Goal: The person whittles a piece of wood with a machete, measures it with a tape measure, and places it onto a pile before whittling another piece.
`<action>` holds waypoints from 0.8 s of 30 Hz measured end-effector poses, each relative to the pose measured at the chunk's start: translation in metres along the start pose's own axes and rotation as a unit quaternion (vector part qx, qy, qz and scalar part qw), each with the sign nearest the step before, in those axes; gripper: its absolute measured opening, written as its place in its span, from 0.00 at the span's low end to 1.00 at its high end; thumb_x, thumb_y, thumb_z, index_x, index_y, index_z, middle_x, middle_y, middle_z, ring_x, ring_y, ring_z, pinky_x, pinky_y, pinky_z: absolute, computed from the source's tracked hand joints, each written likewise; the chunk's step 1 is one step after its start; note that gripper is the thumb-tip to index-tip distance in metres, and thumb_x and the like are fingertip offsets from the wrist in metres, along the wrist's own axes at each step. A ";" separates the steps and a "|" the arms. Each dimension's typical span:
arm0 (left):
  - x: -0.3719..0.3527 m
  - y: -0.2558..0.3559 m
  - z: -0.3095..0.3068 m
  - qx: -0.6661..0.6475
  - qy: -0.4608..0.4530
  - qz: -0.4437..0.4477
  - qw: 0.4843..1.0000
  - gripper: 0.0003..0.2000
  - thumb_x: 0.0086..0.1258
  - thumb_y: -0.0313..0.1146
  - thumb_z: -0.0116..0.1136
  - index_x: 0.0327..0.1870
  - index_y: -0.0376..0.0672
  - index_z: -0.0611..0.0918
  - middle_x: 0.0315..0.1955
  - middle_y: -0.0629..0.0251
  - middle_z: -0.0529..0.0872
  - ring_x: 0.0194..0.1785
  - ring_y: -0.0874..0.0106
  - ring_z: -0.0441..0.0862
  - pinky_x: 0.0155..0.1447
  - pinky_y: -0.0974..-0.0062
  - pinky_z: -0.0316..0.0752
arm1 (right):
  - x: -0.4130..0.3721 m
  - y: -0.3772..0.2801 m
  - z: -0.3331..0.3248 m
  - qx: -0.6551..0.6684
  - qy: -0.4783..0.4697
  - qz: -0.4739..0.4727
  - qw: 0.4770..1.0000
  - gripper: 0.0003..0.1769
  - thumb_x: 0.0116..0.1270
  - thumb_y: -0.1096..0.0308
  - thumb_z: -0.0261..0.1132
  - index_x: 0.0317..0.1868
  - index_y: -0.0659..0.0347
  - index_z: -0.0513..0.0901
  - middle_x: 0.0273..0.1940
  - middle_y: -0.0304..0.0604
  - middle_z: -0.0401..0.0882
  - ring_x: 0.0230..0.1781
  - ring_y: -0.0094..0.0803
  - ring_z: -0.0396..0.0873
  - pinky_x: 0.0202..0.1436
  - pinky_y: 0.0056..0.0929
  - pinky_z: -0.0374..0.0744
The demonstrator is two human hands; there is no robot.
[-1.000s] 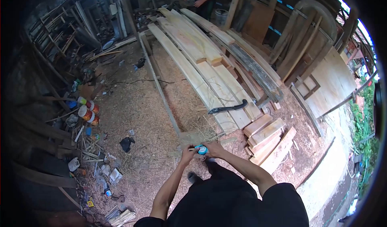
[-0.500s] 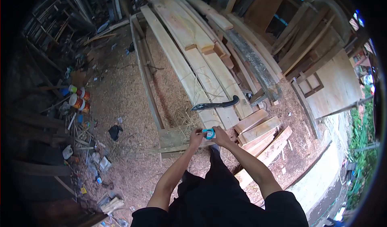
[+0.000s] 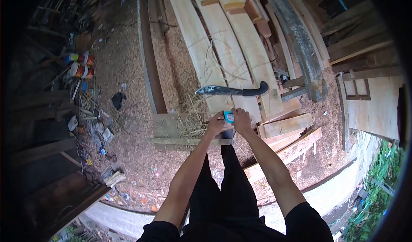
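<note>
A small blue tape measure [image 3: 229,116] with a pale round label is between my two hands, over the near ends of the planks [image 3: 229,61]. My left hand [image 3: 216,124] has its fingers closed at the left side of the tape measure. From the right, my right hand [image 3: 241,119] grips it with bent fingers. Just beyond my hands, a dark machete [image 3: 231,91] lies across the planks, its curved handle to the right. Dry plant strands [image 3: 193,124] lie beside the plank ends, left of my hands.
Cut wood pieces [image 3: 287,125] are stacked at the right, by a weathered beam [image 3: 307,44]. A wooden frame rail [image 3: 148,57] runs along the left. Paint buckets [image 3: 81,70] and litter lie farther left. Sawdust covers the ground.
The view has tilted down and come closer, so the planks and machete look larger. My hands appear higher in the view, still at the tape measure. The machete stays on the planks.
</note>
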State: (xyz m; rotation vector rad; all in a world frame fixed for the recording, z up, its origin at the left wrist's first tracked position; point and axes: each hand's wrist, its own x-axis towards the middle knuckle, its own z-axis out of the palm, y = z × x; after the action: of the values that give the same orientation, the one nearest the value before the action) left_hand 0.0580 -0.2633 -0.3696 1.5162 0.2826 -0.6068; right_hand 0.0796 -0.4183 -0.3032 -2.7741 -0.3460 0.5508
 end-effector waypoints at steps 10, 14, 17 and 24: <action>-0.054 0.040 -0.026 0.080 0.297 0.079 0.948 0.13 0.57 0.23 0.50 0.45 0.34 0.75 0.36 0.53 0.80 0.38 0.61 0.79 0.44 0.69 0.73 | -0.015 -0.043 -0.013 -0.028 0.144 -0.114 0.983 0.24 0.47 0.70 0.65 0.47 0.61 0.69 0.44 0.49 0.70 0.48 0.44 0.69 0.49 0.44 0.67; -0.126 0.037 -0.115 0.333 0.507 0.126 0.785 0.10 0.56 0.24 0.46 0.40 0.33 0.73 0.35 0.50 0.75 0.42 0.54 0.71 0.48 0.61 0.64 | -0.048 -0.081 0.008 0.017 -0.078 -0.184 0.980 0.24 0.50 0.67 0.65 0.47 0.60 0.69 0.43 0.47 0.71 0.47 0.43 0.70 0.48 0.43 0.68; -0.157 -0.028 -0.200 0.314 0.638 -0.171 0.682 0.22 0.55 0.35 0.55 0.48 0.31 0.69 0.40 0.48 0.74 0.46 0.53 0.71 0.51 0.60 0.65 | -0.050 -0.096 0.027 -0.031 -0.085 -0.172 0.981 0.24 0.50 0.65 0.66 0.47 0.61 0.69 0.42 0.46 0.71 0.46 0.42 0.71 0.48 0.42 0.68; -0.162 -0.086 -0.303 -0.198 0.398 -0.246 0.861 0.17 0.62 0.47 0.54 0.43 0.44 0.75 0.43 0.69 0.77 0.40 0.74 0.73 0.35 0.77 0.64 | -0.051 -0.104 0.072 -0.131 -0.119 -0.143 0.974 0.15 0.57 0.69 0.55 0.46 0.59 0.71 0.38 0.46 0.76 0.38 0.41 0.78 0.42 0.39 0.74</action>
State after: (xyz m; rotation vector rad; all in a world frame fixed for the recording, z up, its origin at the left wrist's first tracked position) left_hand -0.0627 0.0697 -0.3732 1.2142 1.3828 -0.2440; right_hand -0.0135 -0.3193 -0.3156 -2.8306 -0.9173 0.8142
